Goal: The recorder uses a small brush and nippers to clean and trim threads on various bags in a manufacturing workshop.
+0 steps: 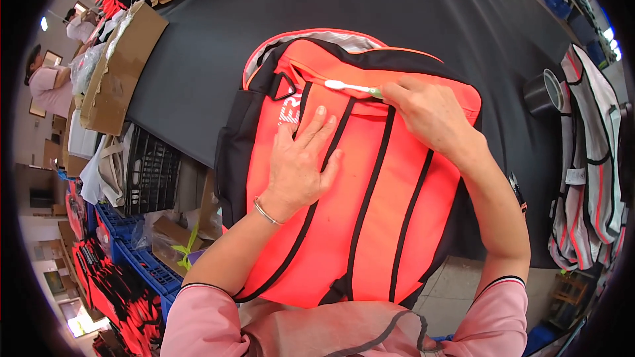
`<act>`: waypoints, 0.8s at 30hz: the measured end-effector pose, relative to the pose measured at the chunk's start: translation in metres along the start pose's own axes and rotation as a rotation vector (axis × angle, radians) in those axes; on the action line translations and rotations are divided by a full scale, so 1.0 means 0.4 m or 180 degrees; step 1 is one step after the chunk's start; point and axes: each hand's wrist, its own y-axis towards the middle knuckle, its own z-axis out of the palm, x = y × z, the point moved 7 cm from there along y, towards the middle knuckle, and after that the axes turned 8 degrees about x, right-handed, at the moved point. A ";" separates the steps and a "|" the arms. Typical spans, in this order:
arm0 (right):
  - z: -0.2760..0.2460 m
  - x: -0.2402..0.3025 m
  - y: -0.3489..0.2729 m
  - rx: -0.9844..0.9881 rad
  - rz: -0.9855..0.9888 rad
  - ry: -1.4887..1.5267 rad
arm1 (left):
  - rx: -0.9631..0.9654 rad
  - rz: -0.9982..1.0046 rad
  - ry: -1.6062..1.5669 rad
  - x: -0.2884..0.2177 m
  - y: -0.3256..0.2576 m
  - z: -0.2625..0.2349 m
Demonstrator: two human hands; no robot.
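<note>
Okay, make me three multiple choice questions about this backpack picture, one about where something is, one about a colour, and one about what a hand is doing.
1. Where does the left hand rest?
A. flat on the backpack
B. on the cardboard box
C. on the roll of tape

2. What colour are the stripes down the backpack?
A. white
B. black
C. blue

3. What is the right hand doing?
A. hanging open
B. holding a toothbrush against the backpack
C. gripping a vest

Answers: 1 A, the palm lies spread on the orange front. 2 B, dark bands cross the orange. 3 B, its fingers pinch the handle.
</note>
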 end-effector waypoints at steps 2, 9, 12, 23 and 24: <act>0.034 0.003 0.052 -0.0015 -0.0149 0.0104 | -0.0009 -0.0046 -0.0117 -0.007 0.007 -0.008; 0.016 0.007 0.081 0.0507 -0.0124 0.0065 | -0.0054 -0.0074 -0.0250 0.009 -0.009 -0.008; 0.030 0.011 0.100 0.0556 -0.0033 0.0072 | 0.0048 -0.0170 -0.0369 -0.001 0.005 -0.005; -0.045 -0.042 -0.015 0.0913 -0.0079 -0.0435 | -0.0121 0.0023 -0.0330 0.015 -0.011 -0.002; -0.038 -0.038 -0.003 0.0693 -0.0164 -0.0301 | -0.0111 0.0016 -0.0330 0.014 -0.008 0.002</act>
